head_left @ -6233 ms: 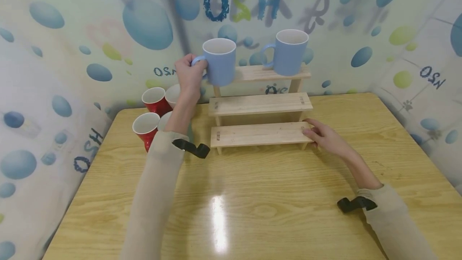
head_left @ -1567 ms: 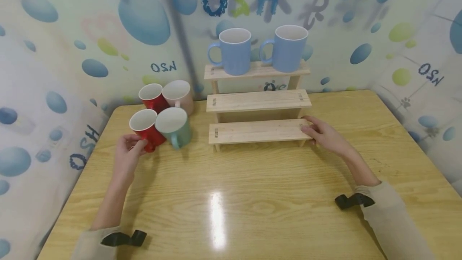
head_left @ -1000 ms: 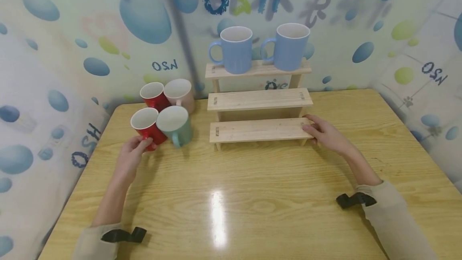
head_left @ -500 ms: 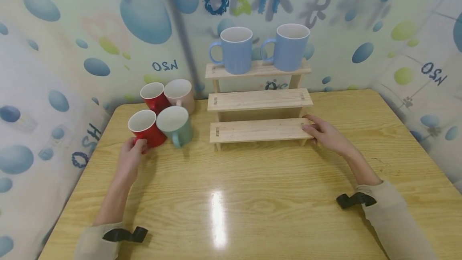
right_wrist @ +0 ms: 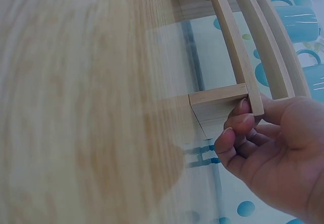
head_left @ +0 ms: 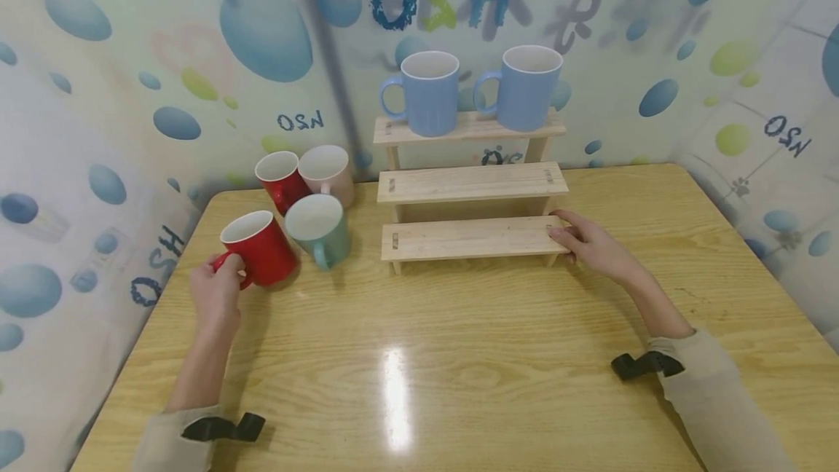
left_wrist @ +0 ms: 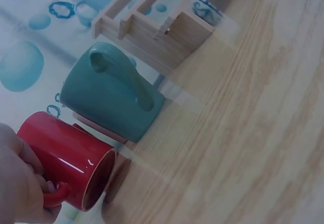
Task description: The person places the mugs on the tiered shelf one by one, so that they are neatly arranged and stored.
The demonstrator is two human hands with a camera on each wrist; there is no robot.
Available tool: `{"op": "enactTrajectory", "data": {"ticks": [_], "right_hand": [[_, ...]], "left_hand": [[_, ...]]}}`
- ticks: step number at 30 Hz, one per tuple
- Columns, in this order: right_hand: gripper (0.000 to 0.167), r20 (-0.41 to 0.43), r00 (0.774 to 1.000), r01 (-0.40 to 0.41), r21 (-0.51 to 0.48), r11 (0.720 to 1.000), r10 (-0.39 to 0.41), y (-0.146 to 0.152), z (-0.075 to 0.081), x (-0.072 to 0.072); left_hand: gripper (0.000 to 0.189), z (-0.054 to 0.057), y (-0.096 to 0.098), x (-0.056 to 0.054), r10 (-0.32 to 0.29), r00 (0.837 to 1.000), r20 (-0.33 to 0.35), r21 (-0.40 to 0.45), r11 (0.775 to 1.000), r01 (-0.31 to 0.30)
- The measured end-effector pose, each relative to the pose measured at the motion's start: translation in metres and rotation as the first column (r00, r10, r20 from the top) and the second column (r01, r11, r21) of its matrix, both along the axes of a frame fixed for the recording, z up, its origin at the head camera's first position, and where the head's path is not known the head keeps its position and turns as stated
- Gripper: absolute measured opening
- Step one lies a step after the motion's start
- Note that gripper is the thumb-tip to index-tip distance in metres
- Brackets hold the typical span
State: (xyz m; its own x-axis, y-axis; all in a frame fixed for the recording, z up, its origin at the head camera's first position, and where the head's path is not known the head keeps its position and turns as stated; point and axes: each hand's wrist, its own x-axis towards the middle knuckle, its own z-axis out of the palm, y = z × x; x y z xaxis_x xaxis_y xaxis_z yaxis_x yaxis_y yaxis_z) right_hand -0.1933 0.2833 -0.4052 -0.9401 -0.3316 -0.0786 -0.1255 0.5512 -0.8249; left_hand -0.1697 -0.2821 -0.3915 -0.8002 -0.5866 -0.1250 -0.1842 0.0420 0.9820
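Observation:
My left hand [head_left: 216, 293] grips a red mug [head_left: 264, 250] by its handle, at the left of the table. The mug leans, and in the left wrist view its base shows just off the wood. Right beside it stands a teal mug [left_wrist: 114, 92] with its handle toward me. My right hand [head_left: 593, 246] pinches the right end of the lowest board of a three-tier wooden shelf [head_left: 468, 239]. In the right wrist view its thumb and fingers [right_wrist: 240, 122] curl round that board's end, close to the leg.
Two blue mugs [head_left: 430, 97] stand on the top tier, handles to the left. Behind the teal mug are a second red mug [head_left: 282, 179] and a pale pink mug [head_left: 330, 173]. A patterned wall [head_left: 262, 122] closes off the table's [head_left: 498, 377] back and sides.
A blue mug was set down on the top tier's left. My left hand then took the front red mug's handle, turned it leftward and drew the mug toward me. My right hand stayed put.

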Motion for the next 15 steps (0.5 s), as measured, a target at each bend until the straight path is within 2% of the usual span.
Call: {"op": "enactTrajectory", "data": {"ticks": [3,6,15], "right_hand": [[0.060,0.001,1.000,0.001,-0.003,1.000,-0.001,0.000,-0.001,0.001],[0.060,0.002,1.000,-0.002,-0.013,1.000,0.002,0.000,-0.002,0.001],[0.063,-0.008,1.000,0.003,-0.013,1.000,-0.003,0.000,-0.001,0.001]], "left_hand": [[0.025,0.003,0.000,0.000,0.060,0.997,-0.054,0.067,0.996,-0.056],[0.027,0.008,0.000,0.001,0.094,0.989,-0.118,0.088,0.993,-0.083],[0.024,0.043,-0.002,0.007,0.113,0.984,-0.136,0.075,0.992,-0.104]]}}
